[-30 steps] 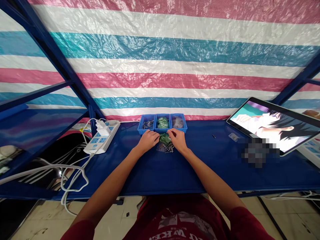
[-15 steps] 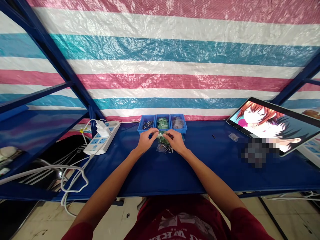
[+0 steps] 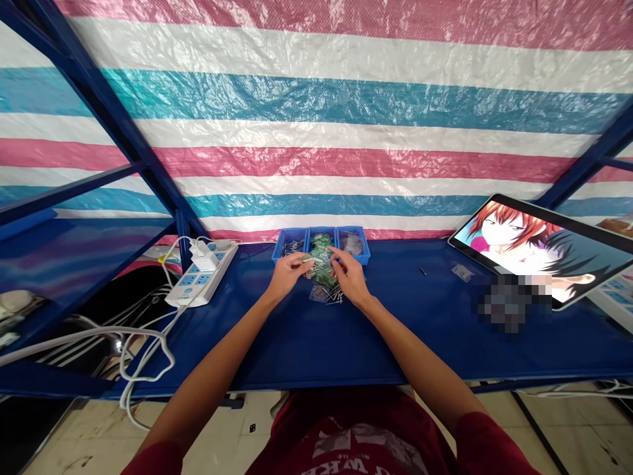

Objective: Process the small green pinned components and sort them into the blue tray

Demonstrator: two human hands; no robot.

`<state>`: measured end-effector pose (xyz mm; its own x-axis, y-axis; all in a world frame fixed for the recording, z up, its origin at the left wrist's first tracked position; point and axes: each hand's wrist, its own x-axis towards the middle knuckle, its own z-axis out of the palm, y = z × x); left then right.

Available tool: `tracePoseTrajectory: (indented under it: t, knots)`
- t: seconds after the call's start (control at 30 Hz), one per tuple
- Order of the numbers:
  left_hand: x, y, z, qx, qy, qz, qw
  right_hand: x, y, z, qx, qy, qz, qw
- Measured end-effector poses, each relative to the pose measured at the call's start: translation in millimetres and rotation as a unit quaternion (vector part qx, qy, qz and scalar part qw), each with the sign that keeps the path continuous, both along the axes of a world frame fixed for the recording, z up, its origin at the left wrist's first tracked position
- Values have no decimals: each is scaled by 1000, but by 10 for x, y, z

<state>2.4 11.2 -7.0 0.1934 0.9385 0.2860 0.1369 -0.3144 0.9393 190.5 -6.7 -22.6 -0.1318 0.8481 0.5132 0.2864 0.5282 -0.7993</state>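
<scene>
Atop the blue bench (image 3: 420, 330) — parts tray (image 3: 278, 249), striped tarp (image 3: 316, 95) behind

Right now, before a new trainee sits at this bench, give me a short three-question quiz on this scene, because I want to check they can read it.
1. Which compartment of the blue divided tray holds the green items: A left, B middle, or C right?
2. True or false: a white charger is plugged into the power strip.
3. Fill the gap: the hand nearer the power strip is the ____ one.

Key: 1 B; 2 true; 3 left hand.
</scene>
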Motion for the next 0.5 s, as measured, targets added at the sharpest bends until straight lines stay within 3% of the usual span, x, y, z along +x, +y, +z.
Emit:
tracePoseTrajectory:
  t: [0.2, 0.4, 0.5]
  knots:
    - [-16, -30, 38, -38, -35, -25, 998, -4, 9, -24, 67, -56, 0, 996]
    - [-4, -13, 11, -57, -59, -68, 994, -19, 19, -30, 61, -34, 4, 998]
    - [2, -1, 2, -44, -45, -59, 996, -31, 25, -33, 46, -23, 0, 999]
